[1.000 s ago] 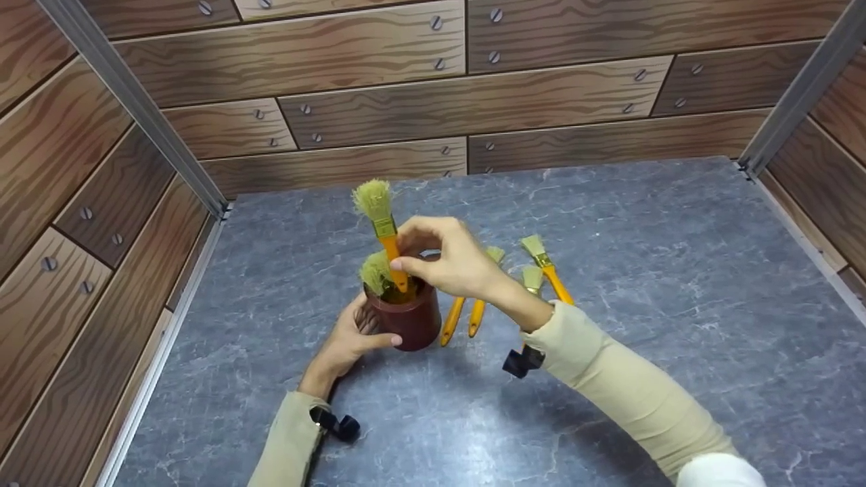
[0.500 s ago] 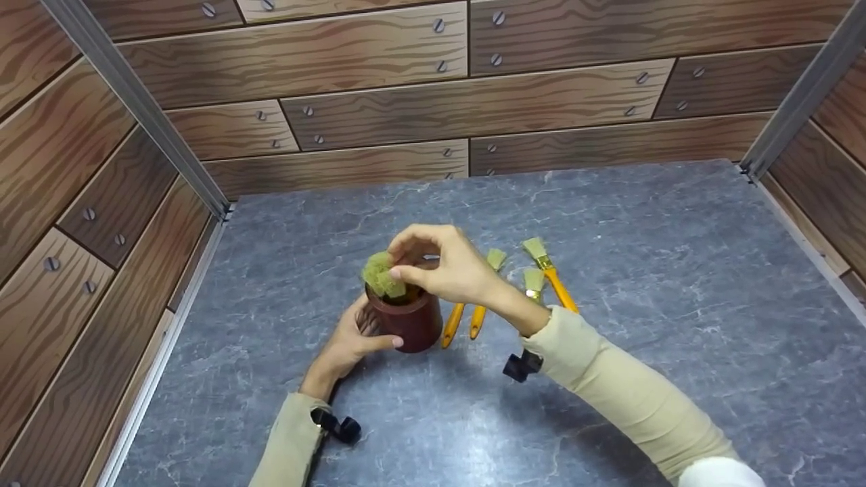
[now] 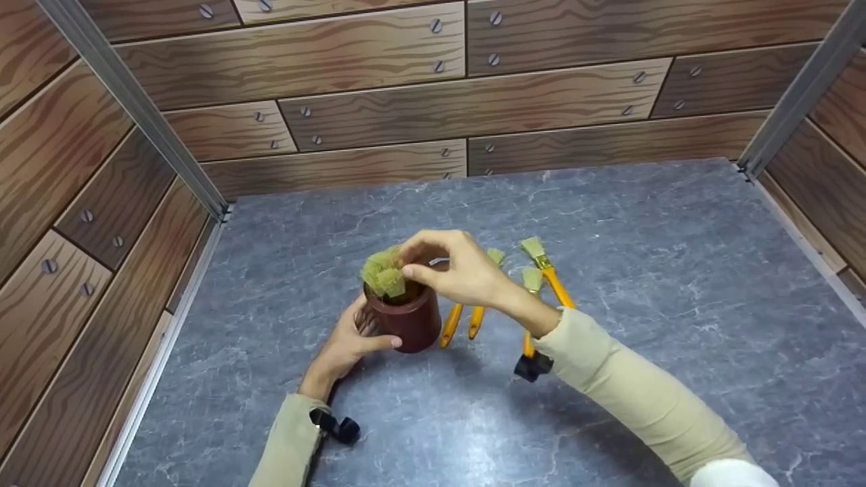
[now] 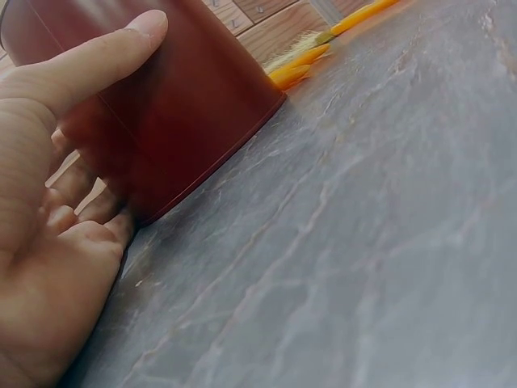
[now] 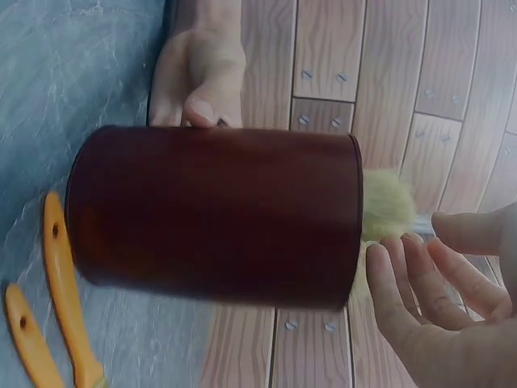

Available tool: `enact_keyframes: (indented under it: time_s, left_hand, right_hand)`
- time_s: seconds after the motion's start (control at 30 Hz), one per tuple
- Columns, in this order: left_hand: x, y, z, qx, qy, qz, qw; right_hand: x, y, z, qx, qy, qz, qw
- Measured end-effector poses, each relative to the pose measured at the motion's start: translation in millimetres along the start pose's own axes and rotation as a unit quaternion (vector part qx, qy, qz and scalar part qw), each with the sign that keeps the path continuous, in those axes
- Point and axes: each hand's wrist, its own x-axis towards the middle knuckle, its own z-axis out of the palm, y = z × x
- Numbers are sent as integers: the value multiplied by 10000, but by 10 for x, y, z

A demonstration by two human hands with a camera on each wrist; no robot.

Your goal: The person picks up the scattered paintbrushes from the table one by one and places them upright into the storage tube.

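A dark red-brown cylindrical cup [image 3: 409, 328] stands upright on the grey table. My left hand [image 3: 346, 343] holds it from the left, thumb across the front and fingers behind, as the left wrist view shows on the cup wall [image 4: 186, 105]. Pale bristle heads of paintbrushes [image 3: 384, 276] stick up from the cup's mouth; their handles are hidden inside. My right hand [image 3: 460, 270] hovers at the rim beside the bristles. In the right wrist view its thumb and fingers are apart, with nothing gripped, close to the bristle tuft [image 5: 388, 202].
Two paintbrushes with orange handles [image 3: 451, 326] [image 3: 477, 322] lie just right of the cup, partly under my right hand. Another paintbrush [image 3: 532, 279] and one more paintbrush [image 3: 556, 287] lie farther right, near my forearm. Wood-patterned walls [image 3: 379, 88] enclose the table's back and sides.
The right hand has lowered a paintbrush bristles-up into the cup and let it go, then drawn slightly to the right. The left hand stays on the cup.
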Motion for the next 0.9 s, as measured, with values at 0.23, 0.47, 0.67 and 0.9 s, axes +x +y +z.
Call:
enact_keyframes:
  time_s: [0.23, 0.47, 0.67, 0.9]
  left_hand:
    - [11, -10, 2, -70, 28, 94, 9999]
    - [0, -2, 7, 6, 156, 60, 9999]
    - [-5, 4, 3, -29, 70, 65, 9999]
    - [2, 0, 6, -53, -21, 93, 9999]
  right_hand:
    - [-151, 78, -296, -44, 375, 337, 9987]
    - [-323, 284, -579, -329, 804, 736, 9935]
    - [-508, 516, -774, -674, 900, 909, 9895]
    - [-701, 809, -913, -1048, 965, 1049, 9842]
